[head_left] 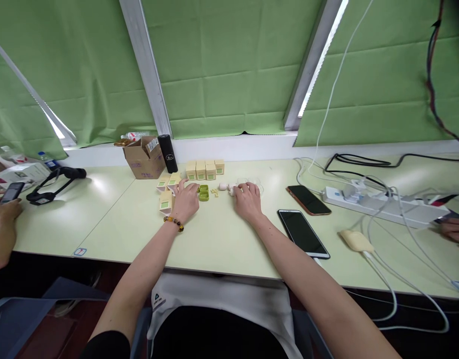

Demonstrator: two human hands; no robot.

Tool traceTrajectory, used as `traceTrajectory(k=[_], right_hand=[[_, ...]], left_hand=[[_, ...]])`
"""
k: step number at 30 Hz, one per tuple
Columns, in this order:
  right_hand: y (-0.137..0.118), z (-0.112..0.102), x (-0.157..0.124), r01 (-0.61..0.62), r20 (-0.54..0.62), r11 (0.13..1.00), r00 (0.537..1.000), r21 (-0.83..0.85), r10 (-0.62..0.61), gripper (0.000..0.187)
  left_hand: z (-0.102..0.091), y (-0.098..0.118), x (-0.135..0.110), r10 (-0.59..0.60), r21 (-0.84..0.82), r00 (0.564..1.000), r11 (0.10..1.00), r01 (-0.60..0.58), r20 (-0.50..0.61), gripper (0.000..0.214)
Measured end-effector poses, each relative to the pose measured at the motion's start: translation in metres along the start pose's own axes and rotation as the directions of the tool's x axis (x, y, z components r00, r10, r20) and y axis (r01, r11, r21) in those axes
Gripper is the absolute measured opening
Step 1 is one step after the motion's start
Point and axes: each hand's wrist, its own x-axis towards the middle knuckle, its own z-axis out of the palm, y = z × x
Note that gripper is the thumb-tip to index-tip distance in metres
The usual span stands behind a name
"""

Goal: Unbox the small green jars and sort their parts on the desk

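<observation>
My left hand (186, 200) rests on the table with its fingers bent and apart. Beside it on the right, close to the thumb, lies a small green two-part case (204, 193). A few tiny yellow pieces (215, 192) are scattered right of the case. Small cream boxes with green labels (165, 202) stand just left of this hand. My right hand (247, 200) is curled, its fingertips down over a small white object, mostly hidden. Next to these fingers is a white rounded piece (224, 186); thin clear material (257, 185) shows behind the hand.
Several cream boxes (201, 170) stand in a row at the back, near a black bottle (167, 153) and a cardboard box (145, 158). Two phones (304, 233), a power strip (382, 204) and cables lie right. Another person's hand holds a phone (12, 192) far left.
</observation>
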Motion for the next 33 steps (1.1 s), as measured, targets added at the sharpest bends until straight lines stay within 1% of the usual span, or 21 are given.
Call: traceTrajectory(k=[6,8,11,13,15,18,21,23,25,28,33], right_hand=[[0.000,0.000,-0.001,-0.009,-0.012,1.000,1.000,0.015,0.009,0.044],[0.000,-0.001,-0.001,-0.017,-0.017,1.000,1.000,0.018,0.017,0.044],[-0.002,-0.006,0.001,-0.018,-0.023,0.999,1.000,0.035,0.018,0.043],[-0.007,-0.012,0.001,0.013,-0.014,0.998,1.000,0.065,-0.012,0.039],[-0.016,-0.018,-0.001,0.090,0.020,0.988,0.995,0.126,-0.094,0.036],[-0.039,-0.025,-0.008,0.241,0.085,0.940,0.960,0.241,-0.268,0.034],[-0.064,-0.027,-0.016,0.364,0.159,0.876,0.890,0.317,-0.427,0.038],[-0.076,-0.025,-0.019,0.401,0.214,0.844,0.844,0.355,-0.491,0.045],[-0.082,-0.022,-0.019,0.389,0.282,0.846,0.820,0.365,-0.499,0.054],[-0.083,-0.019,-0.016,0.335,0.365,0.873,0.810,0.356,-0.459,0.061],[-0.083,-0.021,-0.014,0.302,0.406,0.885,0.803,0.355,-0.437,0.061]], left_hand=[[0.006,-0.002,-0.003,0.008,0.007,1.000,1.000,-0.008,-0.004,0.033],[0.008,-0.004,-0.003,0.003,0.034,1.000,0.999,-0.003,-0.006,0.029],[0.009,-0.007,-0.003,-0.037,0.096,0.999,0.995,0.035,0.018,0.025],[0.011,-0.009,-0.003,-0.056,0.125,0.997,0.991,0.050,0.044,0.024],[0.013,-0.010,-0.004,-0.060,0.139,0.996,0.989,0.050,0.071,0.024],[0.017,-0.010,-0.004,-0.056,0.159,0.992,0.987,0.038,0.112,0.024],[0.022,-0.009,-0.004,-0.046,0.196,0.989,0.980,0.019,0.137,0.023],[0.024,-0.008,-0.003,-0.044,0.214,0.987,0.977,0.010,0.157,0.023],[0.025,-0.008,-0.002,-0.049,0.221,0.983,0.975,0.009,0.177,0.024],[0.026,-0.007,-0.001,-0.060,0.218,0.979,0.976,0.016,0.195,0.025],[0.026,-0.007,0.000,-0.065,0.190,0.978,0.981,0.027,0.199,0.025]])
